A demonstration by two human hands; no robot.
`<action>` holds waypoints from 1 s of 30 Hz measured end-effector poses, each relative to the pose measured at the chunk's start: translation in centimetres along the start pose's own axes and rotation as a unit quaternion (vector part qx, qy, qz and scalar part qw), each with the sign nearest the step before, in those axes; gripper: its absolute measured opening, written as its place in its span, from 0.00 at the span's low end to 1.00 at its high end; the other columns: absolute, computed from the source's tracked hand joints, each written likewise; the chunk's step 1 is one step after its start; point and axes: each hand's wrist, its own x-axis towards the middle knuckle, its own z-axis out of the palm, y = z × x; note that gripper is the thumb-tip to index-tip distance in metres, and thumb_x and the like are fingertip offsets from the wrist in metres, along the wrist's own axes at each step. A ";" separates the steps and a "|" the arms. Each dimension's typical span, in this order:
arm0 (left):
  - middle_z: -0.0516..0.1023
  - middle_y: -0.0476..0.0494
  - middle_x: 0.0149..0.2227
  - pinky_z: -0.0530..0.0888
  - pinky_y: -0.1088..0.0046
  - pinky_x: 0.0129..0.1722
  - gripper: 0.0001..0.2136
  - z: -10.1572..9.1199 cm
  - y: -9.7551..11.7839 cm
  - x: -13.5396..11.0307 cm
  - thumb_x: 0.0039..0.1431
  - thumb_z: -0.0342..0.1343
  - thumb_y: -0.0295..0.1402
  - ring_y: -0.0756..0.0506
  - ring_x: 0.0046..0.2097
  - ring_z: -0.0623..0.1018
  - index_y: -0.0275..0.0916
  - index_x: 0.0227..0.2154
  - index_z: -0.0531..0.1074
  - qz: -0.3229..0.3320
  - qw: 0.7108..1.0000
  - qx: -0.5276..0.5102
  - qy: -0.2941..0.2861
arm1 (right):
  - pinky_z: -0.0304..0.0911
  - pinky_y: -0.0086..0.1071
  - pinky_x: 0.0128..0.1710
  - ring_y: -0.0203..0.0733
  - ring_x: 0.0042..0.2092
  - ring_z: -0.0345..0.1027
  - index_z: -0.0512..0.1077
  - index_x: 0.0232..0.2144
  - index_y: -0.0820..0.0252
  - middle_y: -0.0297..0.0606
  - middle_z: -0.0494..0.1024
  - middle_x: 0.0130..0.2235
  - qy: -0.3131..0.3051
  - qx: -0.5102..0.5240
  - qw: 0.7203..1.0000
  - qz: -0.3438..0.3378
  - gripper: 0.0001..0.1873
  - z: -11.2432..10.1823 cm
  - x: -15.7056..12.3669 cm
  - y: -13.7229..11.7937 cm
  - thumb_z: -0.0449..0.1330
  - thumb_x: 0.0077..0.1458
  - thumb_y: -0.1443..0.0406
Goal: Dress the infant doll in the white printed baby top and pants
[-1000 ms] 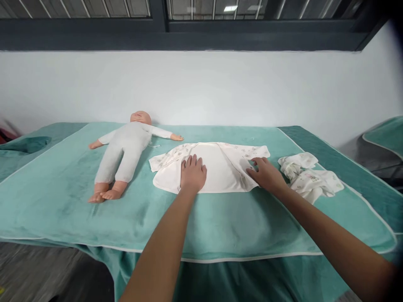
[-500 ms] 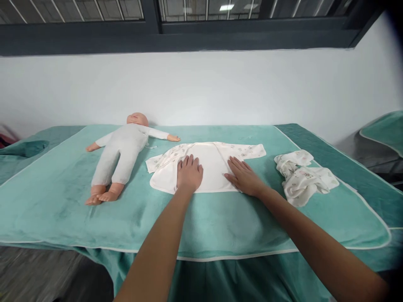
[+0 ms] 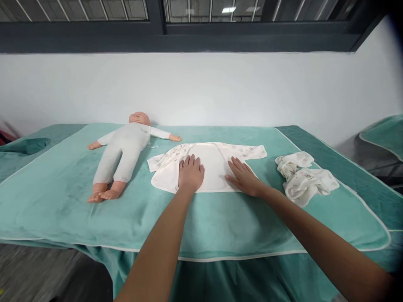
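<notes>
A white baby garment (image 3: 210, 161) with small prints lies spread flat on the teal towel (image 3: 63, 197). My left hand (image 3: 190, 173) rests palm down on the garment's left half, fingers stretched out. My right hand (image 3: 244, 177) lies flat on its right half, fingers apart. Neither hand holds anything. A baby doll (image 3: 122, 153) in a pale suit lies on its back to the left of the garment, apart from both hands.
A crumpled white cloth (image 3: 304, 178) sits on the towel to the right of my right hand. The table's front edge (image 3: 220, 256) is close to me. A white wall runs behind, with dark windows above. Another teal-covered surface (image 3: 385, 134) stands at far right.
My right hand has slid left from the garment's right edge onto its body and flattened. The left hand has stayed in place.
</notes>
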 end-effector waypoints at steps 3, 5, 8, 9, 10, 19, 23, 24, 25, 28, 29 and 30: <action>0.62 0.41 0.68 0.55 0.54 0.67 0.23 0.1 0.0 0.0 0.69 0.36 0.39 0.40 0.68 0.59 0.41 0.61 0.66 0.000 1.000 0.001 0.005 | 0.39 0.50 0.70 0.51 0.73 0.31 0.49 0.69 0.67 0.51 0.42 0.73 0.038 0.017 0.999 -0.005 0.42 -0.4 2.9 0.2 0.35 0.66 0.44; 0.62 0.41 0.68 0.55 0.54 0.67 0.23 0.1 0.0 0.0 0.69 0.36 0.39 0.40 0.68 0.59 0.41 0.61 0.66 0.000 1.000 0.002 0.006 | 0.39 0.50 0.70 0.51 0.73 0.34 0.50 0.69 0.67 0.51 0.44 0.72 0.062 0.016 0.998 0.006 0.40 -0.4 5.2 0.4 0.37 0.67 0.46; 0.62 0.41 0.68 0.55 0.54 0.67 0.23 0.1 0.0 0.0 0.69 0.36 0.39 0.40 0.68 0.59 0.41 0.61 0.65 -0.001 1.000 0.003 0.001 | 0.39 0.49 0.69 0.54 0.72 0.39 0.53 0.68 0.70 0.54 0.48 0.71 0.080 -0.012 0.996 0.045 0.37 0.3 7.7 0.7 0.40 0.68 0.49; 0.62 0.41 0.68 0.55 0.54 0.67 0.23 0.1 -0.1 0.0 0.69 0.36 0.39 0.40 0.68 0.59 0.41 0.61 0.65 -0.001 1.000 0.003 0.001 | 0.40 0.49 0.69 0.54 0.72 0.40 0.54 0.67 0.70 0.54 0.48 0.71 0.081 -0.022 0.995 0.056 0.36 0.6 8.1 0.8 0.41 0.68 0.50; 0.62 0.41 0.68 0.55 0.54 0.67 0.23 0.1 -0.1 0.0 0.69 0.36 0.39 0.40 0.68 0.59 0.41 0.61 0.65 -0.002 1.000 0.002 0.001 | 0.40 0.50 0.69 0.55 0.72 0.42 0.55 0.67 0.69 0.54 0.49 0.71 0.082 -0.030 0.994 0.062 0.35 0.9 8.3 0.9 0.41 0.68 0.51; 0.63 0.41 0.67 0.54 0.54 0.67 0.22 0.2 -0.1 0.0 0.69 0.37 0.38 0.40 0.68 0.59 0.41 0.60 0.66 -0.004 1.000 -0.008 0.008 | 0.44 0.49 0.68 0.53 0.70 0.47 0.59 0.65 0.69 0.54 0.52 0.70 0.108 -0.051 0.990 0.072 0.32 1.7 6.2 0.1 0.40 0.68 0.54; 0.63 0.40 0.67 0.54 0.53 0.67 0.22 0.0 -0.1 -0.1 0.69 0.37 0.38 0.39 0.68 0.60 0.40 0.59 0.67 0.001 1.000 -0.017 0.012 | 0.43 0.50 0.69 0.51 0.71 0.44 0.55 0.67 0.67 0.48 0.52 0.71 0.092 -0.052 0.993 0.053 0.35 1.8 4.2 -0.6 0.39 0.68 0.51; 0.63 0.40 0.67 0.55 0.53 0.67 0.22 0.0 0.0 -0.1 0.69 0.37 0.38 0.39 0.68 0.60 0.40 0.59 0.67 0.001 1.000 -0.019 0.011 | 0.43 0.50 0.69 0.51 0.71 0.43 0.55 0.67 0.67 0.47 0.52 0.71 0.091 -0.054 0.993 0.047 0.35 1.8 3.6 -0.8 0.39 0.68 0.51; 0.63 0.40 0.67 0.55 0.53 0.67 0.22 0.0 0.0 -0.1 0.69 0.37 0.38 0.39 0.68 0.59 0.40 0.59 0.67 -0.001 1.000 -0.021 0.009 | 0.43 0.50 0.69 0.52 0.71 0.43 0.55 0.67 0.67 0.48 0.52 0.70 0.091 -0.057 0.993 0.041 0.35 1.8 3.1 -1.0 0.38 0.68 0.50; 0.63 0.41 0.67 0.54 0.54 0.67 0.22 -0.1 0.0 -0.3 0.69 0.38 0.38 0.40 0.68 0.59 0.41 0.59 0.67 -0.004 1.000 -0.023 0.011 | 0.45 0.50 0.68 0.53 0.72 0.43 0.56 0.67 0.70 0.51 0.52 0.70 0.090 -0.069 0.993 0.025 0.37 2.1 1.7 -1.8 0.38 0.68 0.50; 0.64 0.41 0.67 0.54 0.54 0.67 0.21 -0.1 0.0 -0.3 0.69 0.38 0.37 0.41 0.68 0.59 0.41 0.58 0.67 -0.003 1.000 -0.024 0.014 | 0.46 0.50 0.68 0.52 0.72 0.43 0.56 0.67 0.70 0.51 0.52 0.70 0.090 -0.072 0.993 0.018 0.37 2.2 1.2 -2.2 0.37 0.68 0.49; 0.64 0.41 0.66 0.54 0.54 0.68 0.21 -0.1 0.0 -0.4 0.69 0.38 0.37 0.41 0.68 0.60 0.41 0.58 0.68 -0.002 1.000 -0.025 0.018 | 0.46 0.50 0.68 0.52 0.72 0.43 0.56 0.67 0.70 0.51 0.52 0.70 0.091 -0.074 0.993 0.010 0.37 2.4 0.8 -2.5 0.37 0.68 0.49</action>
